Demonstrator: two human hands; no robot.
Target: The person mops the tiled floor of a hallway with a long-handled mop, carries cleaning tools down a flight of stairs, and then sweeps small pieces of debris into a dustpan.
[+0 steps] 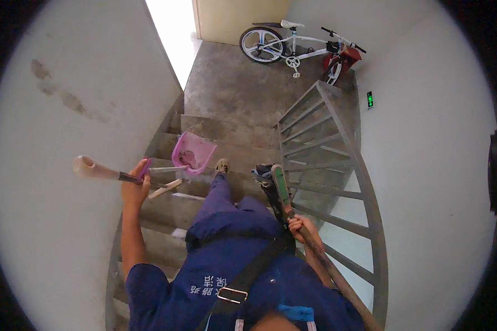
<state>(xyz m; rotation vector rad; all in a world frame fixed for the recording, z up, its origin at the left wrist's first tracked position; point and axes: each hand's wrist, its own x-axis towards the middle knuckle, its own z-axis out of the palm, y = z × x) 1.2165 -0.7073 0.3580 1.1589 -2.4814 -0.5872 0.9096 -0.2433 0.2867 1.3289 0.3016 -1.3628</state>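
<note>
My left hand (137, 186), at the left by the wall, is closed around the pink-topped handle of a dustpan and a second, dark shaft with a beige hollow end (92, 166). The pink dustpan (196, 152) hangs over the steps with brownish debris in it. Below it, a pale bar (165, 188) may be the broom's head; bristles cannot be made out. My right hand (303, 228) grips the long wooden handle of a flat mop (281, 184) with a green top. Dark cloth (269, 178) hangs beside the mop head.
Concrete stairs (227, 134) lead down to a landing (227, 82). A grey metal railing (362, 178) runs along the right, a stained white wall (66, 136) along the left. On the landing stands a white bicycle (293, 47), near a bright doorway (172, 37). A green exit sign (370, 99) glows.
</note>
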